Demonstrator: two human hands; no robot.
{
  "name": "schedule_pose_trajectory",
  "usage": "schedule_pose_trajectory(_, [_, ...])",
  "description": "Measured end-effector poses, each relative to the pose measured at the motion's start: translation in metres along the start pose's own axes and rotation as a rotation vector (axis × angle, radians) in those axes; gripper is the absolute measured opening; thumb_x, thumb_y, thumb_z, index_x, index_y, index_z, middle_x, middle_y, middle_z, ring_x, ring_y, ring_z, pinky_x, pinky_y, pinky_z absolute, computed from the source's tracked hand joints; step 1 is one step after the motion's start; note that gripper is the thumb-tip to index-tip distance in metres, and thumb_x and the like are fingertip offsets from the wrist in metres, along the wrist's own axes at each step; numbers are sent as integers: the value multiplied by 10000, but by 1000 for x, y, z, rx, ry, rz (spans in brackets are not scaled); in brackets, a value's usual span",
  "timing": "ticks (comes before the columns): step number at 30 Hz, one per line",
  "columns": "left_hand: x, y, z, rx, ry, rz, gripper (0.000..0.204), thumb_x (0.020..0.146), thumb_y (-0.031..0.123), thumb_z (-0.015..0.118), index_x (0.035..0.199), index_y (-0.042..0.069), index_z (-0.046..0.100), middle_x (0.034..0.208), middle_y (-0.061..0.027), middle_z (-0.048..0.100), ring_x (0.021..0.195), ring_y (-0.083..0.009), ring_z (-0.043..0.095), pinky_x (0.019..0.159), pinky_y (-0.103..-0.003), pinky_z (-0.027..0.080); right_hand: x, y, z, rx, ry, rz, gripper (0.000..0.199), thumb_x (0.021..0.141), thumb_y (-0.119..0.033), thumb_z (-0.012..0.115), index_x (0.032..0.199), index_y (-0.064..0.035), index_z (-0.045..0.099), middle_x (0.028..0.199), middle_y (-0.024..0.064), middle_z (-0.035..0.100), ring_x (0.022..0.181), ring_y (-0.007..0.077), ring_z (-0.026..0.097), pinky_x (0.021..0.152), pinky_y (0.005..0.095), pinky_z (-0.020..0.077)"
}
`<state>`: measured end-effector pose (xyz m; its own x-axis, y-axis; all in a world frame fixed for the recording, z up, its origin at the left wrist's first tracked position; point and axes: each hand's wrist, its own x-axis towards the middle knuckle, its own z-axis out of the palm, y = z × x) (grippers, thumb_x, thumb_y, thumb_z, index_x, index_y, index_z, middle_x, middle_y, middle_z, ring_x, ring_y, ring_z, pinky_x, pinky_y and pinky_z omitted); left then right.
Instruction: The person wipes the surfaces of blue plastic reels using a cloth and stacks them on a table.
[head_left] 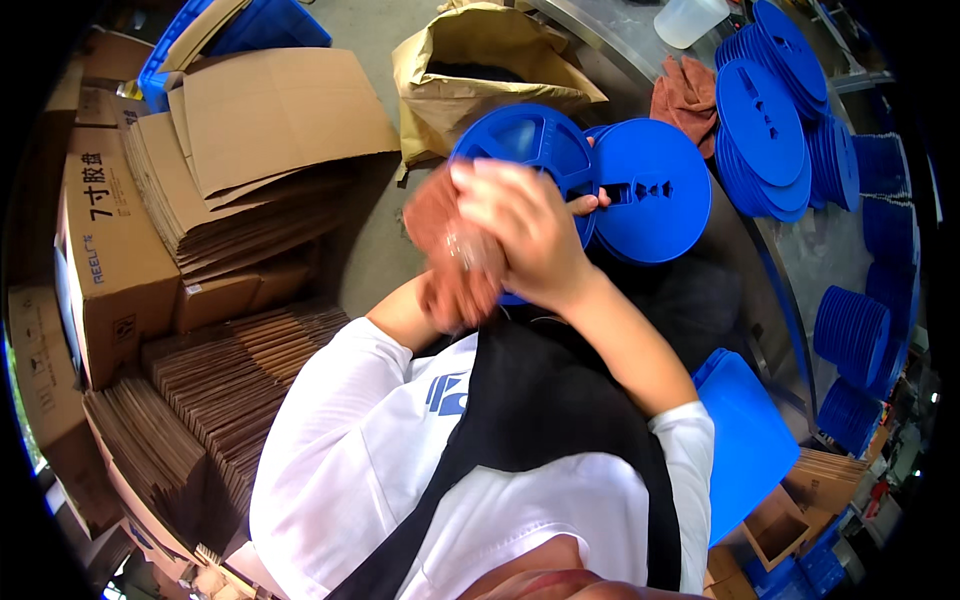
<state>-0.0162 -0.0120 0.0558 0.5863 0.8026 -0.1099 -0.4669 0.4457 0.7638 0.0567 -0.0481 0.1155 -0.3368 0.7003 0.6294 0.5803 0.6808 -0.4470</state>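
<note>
Cloth point(435, 220), reddish brown and bunched up, sits under the right hand point(525, 228), whose fingers are curled over it and look clamped on it, though both are blurred. A shiny patch shows on the cloth's lower part. Just beyond it is a blue spoked reel point(555, 150), partly covered by the right hand. Right beside that reel is a blue disc point(655, 225) with small cut-outs around its middle. Fingertips, seemingly of the left hand point(585, 204), show between the two; the rest of that hand is hidden, so I cannot tell how tightly its fingers are closed.

To the right, a metal worktop point(830, 245) carries stacks of blue reels point(762, 135), a second brown cloth point(685, 105) and a whitish tub point(690, 18). Ahead stands an open paper sack point(425, 115) with something dark inside. On the left are piled cardboard sheets point(290, 120), a large carton point(120, 270) and, farther off, a blue bin point(285, 30).
</note>
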Motion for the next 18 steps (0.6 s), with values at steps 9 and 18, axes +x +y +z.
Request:
schedule_pose_trajectory(9, [1, -7, 2, -50, 15, 14, 572, 879, 84, 686, 1393, 33, 438, 1254, -135, 573, 1132, -206, 575, 977, -364, 472, -65, 25, -47, -300, -7, 446, 439, 626, 6, 642, 1060, -26, 587, 1148, 137, 629, 1058, 361, 569, 944, 427, 455])
schedule_pose_trajectory(18, [1, -18, -6, -516, -160, -57, 589, 886, 87, 680, 1409, 41, 413, 1283, -140, 554, 1166, -211, 560, 975, -366, 480, -72, -23, -88, 804, -21, 411, 706, 821, -669, 574, 1103, -30, 677, 1535, 306, 182, 1453, 400, 148, 1162, 516, 87])
